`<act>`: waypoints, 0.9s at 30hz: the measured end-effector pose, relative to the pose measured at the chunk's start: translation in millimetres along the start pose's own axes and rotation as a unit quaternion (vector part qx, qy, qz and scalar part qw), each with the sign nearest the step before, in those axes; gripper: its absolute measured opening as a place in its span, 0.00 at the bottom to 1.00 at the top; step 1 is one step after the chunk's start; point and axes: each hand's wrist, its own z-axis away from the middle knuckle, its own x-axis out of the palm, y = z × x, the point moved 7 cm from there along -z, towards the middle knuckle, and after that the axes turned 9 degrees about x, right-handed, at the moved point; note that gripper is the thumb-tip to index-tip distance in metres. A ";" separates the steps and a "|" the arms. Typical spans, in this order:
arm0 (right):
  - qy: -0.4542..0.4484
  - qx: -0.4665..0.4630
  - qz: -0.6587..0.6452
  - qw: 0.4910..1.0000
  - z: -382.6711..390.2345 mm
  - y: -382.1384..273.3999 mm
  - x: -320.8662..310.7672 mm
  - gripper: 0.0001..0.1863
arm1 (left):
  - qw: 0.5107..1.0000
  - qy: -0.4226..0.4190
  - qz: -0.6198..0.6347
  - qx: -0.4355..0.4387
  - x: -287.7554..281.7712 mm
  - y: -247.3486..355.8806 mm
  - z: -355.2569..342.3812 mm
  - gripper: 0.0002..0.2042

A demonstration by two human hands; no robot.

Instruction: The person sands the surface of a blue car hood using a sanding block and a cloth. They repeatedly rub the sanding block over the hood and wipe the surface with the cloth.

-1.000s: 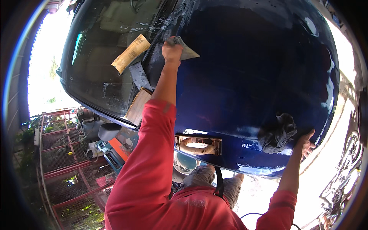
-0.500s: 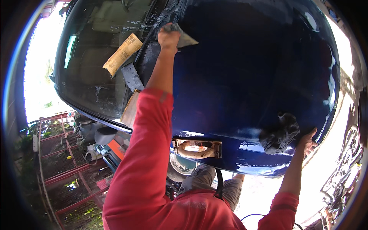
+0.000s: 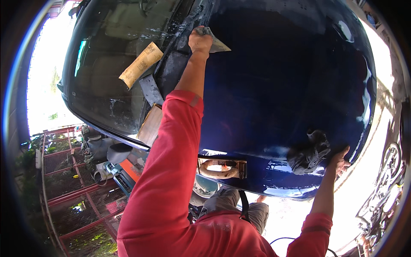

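Observation:
My left hand [image 3: 200,42] is stretched far out over the dark blue car hood [image 3: 257,94], by the base of the windshield. Its fingers close on a sheet of sandpaper [image 3: 220,45], whose tan corner sticks out to the right. At the hood's right edge my right hand [image 3: 341,162] rests with thumb and fingers apart, holding nothing; some fingertips are hard to see. A crumpled black cloth [image 3: 309,155] lies on the hood just left of it. On the near edge, below my left arm, sits a hand sanding block [image 3: 219,170] with a looped handle.
A curled yellowish paper sheet [image 3: 141,65], a grey strip [image 3: 150,89] and a flat wooden piece [image 3: 150,125] lie along the windshield [image 3: 107,81]. Beside the car are a bucket [image 3: 204,187] and red metal mesh frames [image 3: 81,192]. Bicycle-like parts [image 3: 387,180] stand far right.
My left hand has slid a little to the right with the sandpaper. The whole view has shifted slightly. My right hand keeps its place at the hood's edge.

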 end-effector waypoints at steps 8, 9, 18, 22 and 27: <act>-0.014 0.001 0.017 1.000 3.6 -1.3 -2.6 0.69 | 0.998 0.001 0.043 0.043 3.9 -6.2 -7.0 0.26; -0.015 0.000 0.012 1.000 4.5 -1.8 -3.2 0.69 | 0.998 0.003 -0.032 0.049 10.2 5.7 -7.7 0.26; -0.018 0.000 0.015 1.000 4.5 -2.1 -2.5 0.70 | 0.995 -0.011 0.091 0.035 -11.2 -14.3 -12.5 0.28; -0.014 -0.012 0.008 1.000 5.6 -1.7 -3.9 0.69 | 0.999 -0.009 0.035 0.030 -21.0 -27.1 -16.5 0.29; -0.008 -0.004 0.018 1.000 6.0 -3.1 -5.4 0.69 | 0.996 -0.007 0.082 -0.034 -20.6 -43.1 -13.7 0.29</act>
